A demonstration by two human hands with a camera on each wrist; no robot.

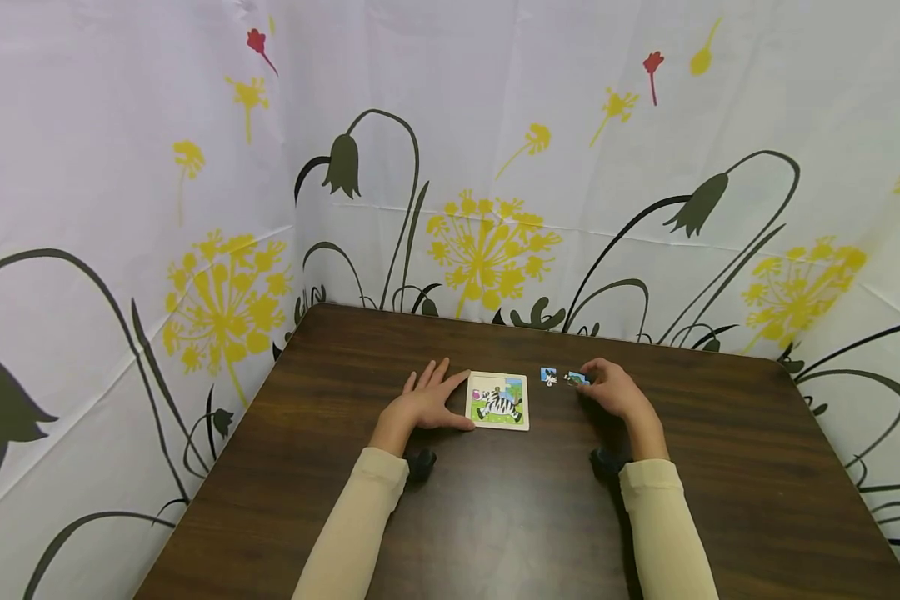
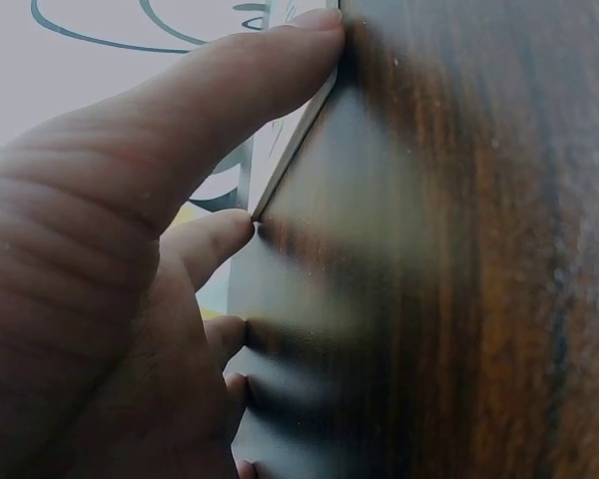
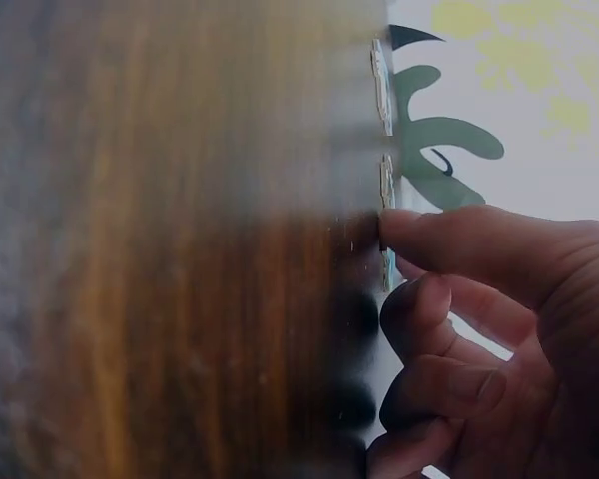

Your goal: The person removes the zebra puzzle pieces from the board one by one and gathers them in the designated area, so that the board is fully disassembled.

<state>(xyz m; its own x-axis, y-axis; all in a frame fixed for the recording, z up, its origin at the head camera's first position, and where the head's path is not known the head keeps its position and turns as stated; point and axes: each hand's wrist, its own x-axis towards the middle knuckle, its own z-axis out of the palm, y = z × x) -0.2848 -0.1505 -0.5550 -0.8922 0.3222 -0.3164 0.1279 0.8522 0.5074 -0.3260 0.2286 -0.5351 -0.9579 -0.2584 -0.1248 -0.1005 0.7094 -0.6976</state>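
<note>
A square wooden puzzle board (image 1: 498,401) with a zebra picture lies on the table. My left hand (image 1: 422,403) is spread at its left side, thumb at the near left corner and index finger at the far left corner. In the left wrist view the straight left thumb (image 2: 250,85) touches the edge of the board. To the right of the board my right hand (image 1: 612,388) pinches a blue and green puzzle piece (image 1: 576,378) at the table surface. A second puzzle piece (image 1: 548,376), blue with black and white, lies between that piece and the board.
The brown wooden table (image 1: 525,517) stretches out on all sides of the hands. Behind it hangs a white curtain (image 1: 495,100) printed with flowers. Dark wrist devices (image 1: 421,464) sit by both sleeves.
</note>
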